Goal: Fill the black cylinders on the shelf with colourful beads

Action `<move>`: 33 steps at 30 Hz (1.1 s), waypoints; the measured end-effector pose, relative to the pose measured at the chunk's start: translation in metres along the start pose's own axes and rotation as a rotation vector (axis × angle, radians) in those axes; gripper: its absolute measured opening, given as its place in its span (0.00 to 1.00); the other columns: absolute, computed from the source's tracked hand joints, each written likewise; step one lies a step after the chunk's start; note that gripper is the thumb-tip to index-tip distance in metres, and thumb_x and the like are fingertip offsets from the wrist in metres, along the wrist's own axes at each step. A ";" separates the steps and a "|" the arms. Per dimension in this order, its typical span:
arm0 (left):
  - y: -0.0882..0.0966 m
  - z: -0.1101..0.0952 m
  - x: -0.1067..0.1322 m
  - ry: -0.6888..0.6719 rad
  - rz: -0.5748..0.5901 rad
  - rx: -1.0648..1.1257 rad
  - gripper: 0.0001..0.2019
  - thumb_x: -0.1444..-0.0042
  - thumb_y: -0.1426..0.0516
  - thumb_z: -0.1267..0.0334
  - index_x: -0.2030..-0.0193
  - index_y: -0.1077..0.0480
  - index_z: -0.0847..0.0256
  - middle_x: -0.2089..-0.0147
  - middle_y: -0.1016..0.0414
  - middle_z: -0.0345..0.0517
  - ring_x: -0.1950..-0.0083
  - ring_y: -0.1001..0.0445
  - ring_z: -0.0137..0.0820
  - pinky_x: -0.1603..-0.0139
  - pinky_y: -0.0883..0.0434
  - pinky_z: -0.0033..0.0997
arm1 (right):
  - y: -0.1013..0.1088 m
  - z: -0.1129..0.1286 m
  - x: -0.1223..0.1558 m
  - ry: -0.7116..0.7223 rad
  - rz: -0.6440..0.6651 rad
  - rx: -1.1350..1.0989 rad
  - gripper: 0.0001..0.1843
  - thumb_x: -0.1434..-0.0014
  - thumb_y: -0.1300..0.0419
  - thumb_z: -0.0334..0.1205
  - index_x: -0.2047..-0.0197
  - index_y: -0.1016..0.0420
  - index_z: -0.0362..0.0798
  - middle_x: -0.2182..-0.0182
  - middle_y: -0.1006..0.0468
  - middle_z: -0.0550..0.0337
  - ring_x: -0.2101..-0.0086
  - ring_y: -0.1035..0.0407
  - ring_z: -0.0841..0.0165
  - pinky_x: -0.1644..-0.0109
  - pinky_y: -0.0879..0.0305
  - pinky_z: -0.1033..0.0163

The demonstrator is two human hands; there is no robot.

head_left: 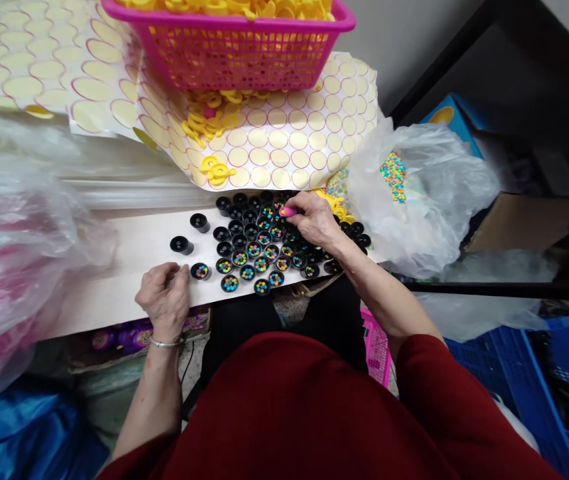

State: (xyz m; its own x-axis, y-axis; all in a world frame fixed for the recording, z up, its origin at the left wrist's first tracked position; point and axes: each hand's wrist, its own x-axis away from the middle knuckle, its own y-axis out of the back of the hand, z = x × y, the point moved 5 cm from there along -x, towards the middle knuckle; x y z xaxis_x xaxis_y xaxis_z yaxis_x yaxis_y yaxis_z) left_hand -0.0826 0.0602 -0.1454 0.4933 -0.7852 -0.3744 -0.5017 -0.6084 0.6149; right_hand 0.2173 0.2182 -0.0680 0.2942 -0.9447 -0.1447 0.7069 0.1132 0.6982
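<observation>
Several small black cups [252, 233] stand packed together on a white board [129, 280]; those at the front hold coloured candy beads, those at the back look empty. My right hand [317, 220] is closed on a small pink scoop [287, 211] held over the cups at the back. My left hand [164, 297] rests on the board with its fingers curled, the fingertips at a filled cup [200, 271] set apart on the left. Two empty cups [181, 245] stand alone further left.
A pink basket [229, 50] of yellow rings sits at the back on sheets of round stickers [284, 140]. A clear bag [414, 193] of coloured beads lies to the right. Plastic bags [14, 253] crowd the left, and a blue crate [539, 380] stands low right.
</observation>
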 end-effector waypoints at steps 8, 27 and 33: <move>0.000 -0.002 0.001 0.005 0.004 0.005 0.10 0.45 0.40 0.55 0.64 0.27 0.60 0.67 0.26 0.44 0.66 0.31 0.31 0.59 0.31 0.34 | -0.006 0.002 0.003 -0.059 0.059 -0.249 0.05 0.52 0.38 0.35 0.69 0.24 0.45 0.72 0.26 0.63 0.69 0.37 0.69 0.61 0.41 0.62; 0.003 -0.009 -0.001 0.020 0.008 0.020 0.08 0.45 0.40 0.57 0.66 0.27 0.60 0.69 0.27 0.43 0.67 0.32 0.31 0.60 0.32 0.34 | -0.015 0.043 0.006 0.229 0.076 0.181 0.08 0.40 0.44 0.33 0.67 0.24 0.47 0.65 0.24 0.54 0.60 0.33 0.63 0.56 0.37 0.57; 0.002 -0.005 0.000 0.004 -0.002 0.023 0.08 0.46 0.39 0.57 0.65 0.27 0.60 0.68 0.26 0.44 0.66 0.31 0.31 0.61 0.32 0.34 | 0.095 -0.060 0.011 -0.109 -0.417 -0.158 0.07 0.46 0.39 0.35 0.61 0.24 0.48 0.64 0.22 0.58 0.64 0.29 0.67 0.58 0.32 0.58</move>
State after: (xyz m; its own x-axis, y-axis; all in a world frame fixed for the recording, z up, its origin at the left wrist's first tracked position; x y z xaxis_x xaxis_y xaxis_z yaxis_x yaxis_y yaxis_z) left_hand -0.0793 0.0595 -0.1409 0.4970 -0.7838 -0.3723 -0.5170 -0.6121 0.5984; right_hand 0.3261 0.2369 -0.0453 -0.0999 -0.9455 -0.3098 0.8426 -0.2460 0.4791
